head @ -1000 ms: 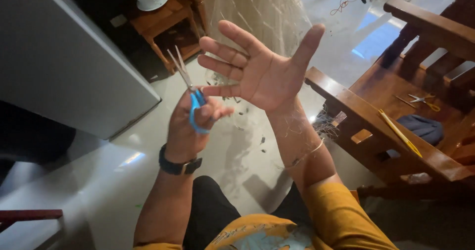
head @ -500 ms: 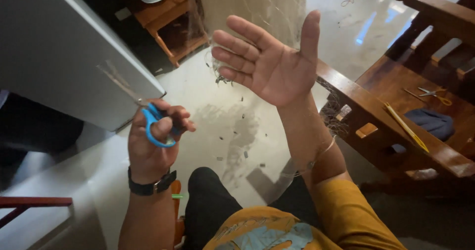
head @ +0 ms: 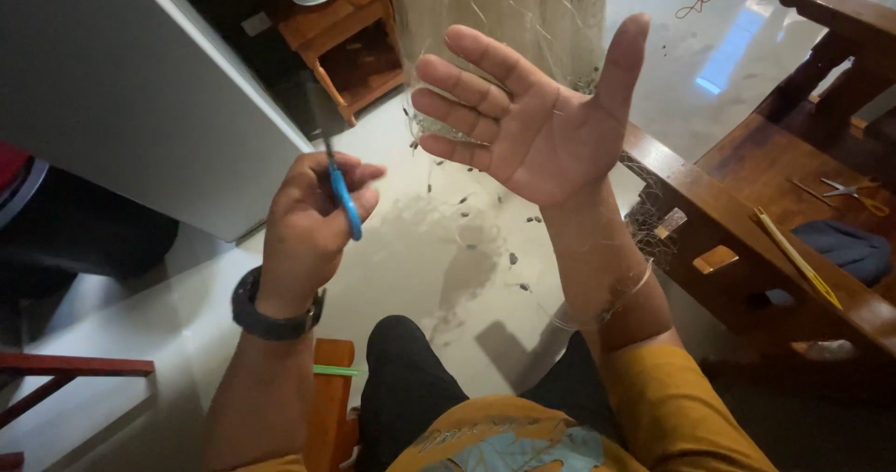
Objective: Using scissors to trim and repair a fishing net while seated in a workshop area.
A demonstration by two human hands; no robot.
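Note:
My left hand is closed around a pair of blue-handled scissors, blades pointing up and away. A black watch sits on that wrist. My right hand is raised palm up with fingers spread, holding nothing solid. Thin strands of a pale fishing net run over its fingers, and the net hangs just behind it. The two hands are apart, the scissors left of the open palm.
A dark wooden bench stands at the right, with a yellow stick, small scissors and a dark cloth on it. A white cabinet fills the left. A wooden shelf stands at the back. Small dark bits dot the pale floor.
My left hand with the scissors swung down and left away from the palm, then came back up toward it. My right hand stayed raised and open.

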